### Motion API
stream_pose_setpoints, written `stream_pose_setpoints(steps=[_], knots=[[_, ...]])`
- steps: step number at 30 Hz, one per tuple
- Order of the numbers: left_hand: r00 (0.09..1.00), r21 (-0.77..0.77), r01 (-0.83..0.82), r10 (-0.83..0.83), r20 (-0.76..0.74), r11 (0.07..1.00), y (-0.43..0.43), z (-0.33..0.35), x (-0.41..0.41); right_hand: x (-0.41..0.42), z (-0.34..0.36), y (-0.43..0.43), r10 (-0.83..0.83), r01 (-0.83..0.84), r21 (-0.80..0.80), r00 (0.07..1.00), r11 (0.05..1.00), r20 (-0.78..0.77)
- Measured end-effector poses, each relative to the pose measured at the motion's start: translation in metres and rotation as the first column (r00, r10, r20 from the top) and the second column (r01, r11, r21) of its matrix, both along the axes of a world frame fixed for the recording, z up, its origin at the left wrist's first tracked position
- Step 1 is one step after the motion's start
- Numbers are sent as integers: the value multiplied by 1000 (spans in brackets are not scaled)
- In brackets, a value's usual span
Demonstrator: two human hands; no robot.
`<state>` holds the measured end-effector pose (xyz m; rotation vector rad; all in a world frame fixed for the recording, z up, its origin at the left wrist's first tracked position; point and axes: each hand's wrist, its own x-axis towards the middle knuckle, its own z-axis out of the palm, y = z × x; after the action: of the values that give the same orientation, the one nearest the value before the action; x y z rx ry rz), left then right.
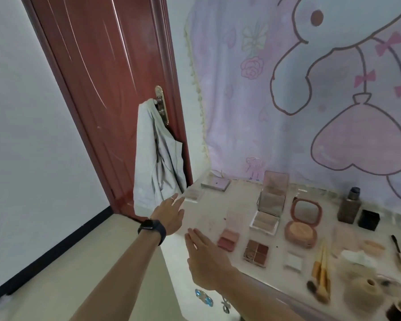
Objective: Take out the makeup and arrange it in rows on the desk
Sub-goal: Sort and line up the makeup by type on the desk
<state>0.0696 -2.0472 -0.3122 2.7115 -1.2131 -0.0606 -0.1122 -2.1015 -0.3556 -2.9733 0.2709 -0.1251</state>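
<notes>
While left hand (169, 216) and right hand (206, 258) hover empty, fingers (195, 237) straight, makeup (256, 252) lies in rows right of them; one careless sweep could knock the pale palette (193, 194) beyond the left fingertips off the tabletop (208, 214).

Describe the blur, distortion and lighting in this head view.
Head view: the wide-angle lens slants the red door; left hand, right hand and makeup brushes look soft with blur; lighting is flat and even, with streaky sheen on the door.
</notes>
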Motion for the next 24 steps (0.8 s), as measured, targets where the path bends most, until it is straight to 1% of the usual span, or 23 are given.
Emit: stream_pose_setpoints(steps=[2, 5, 7, 9, 11, 14, 16, 19, 21, 24], knots=[[999, 61, 38, -39, 14, 997, -18, 0, 11, 11, -10, 0, 7, -8, -29, 1000, 1000, -21], [995, 174, 83, -91, 36, 981, -41, -4, 25, 14, -22, -4, 10, -10, 7, 999, 1000, 33], [994, 233, 93, -103, 33, 968, -53, -8, 34, 13, -32, -8, 20, -20, 21, 1000, 1000, 19], [994, 282, 99, -105, 9, 954, -61, -10, 41, 13, -40, -11, 32, -32, 9, 999, 999, 8], [995, 297, 99, -102, -5, 950, -64, -14, 48, 11, -38, -9, 47, -46, -20, 999, 999, 23], [993, 233, 114, -116, -7, 966, -66, -17, 52, 9, -36, -9, 63, -60, -64, 996, 996, 56], [993, 148, 114, -111, -28, 982, -65, -16, 48, 7, -35, -8, 63, -59, -63, 996, 996, 59], [995, 0, 53, -53, -83, 999, -62, -14, 43, 5, -34, -7, 54, -48, -65, 995, 997, 88], [997, -45, 15, -18, -72, 999, -59, -14, 40, 5, -35, -7, 50, -43, -70, 994, 997, 102], [997, -81, -33, 27, -74, 996, -54, -16, 39, 6, -38, -7, 48, -41, -81, 995, 996, 83]])
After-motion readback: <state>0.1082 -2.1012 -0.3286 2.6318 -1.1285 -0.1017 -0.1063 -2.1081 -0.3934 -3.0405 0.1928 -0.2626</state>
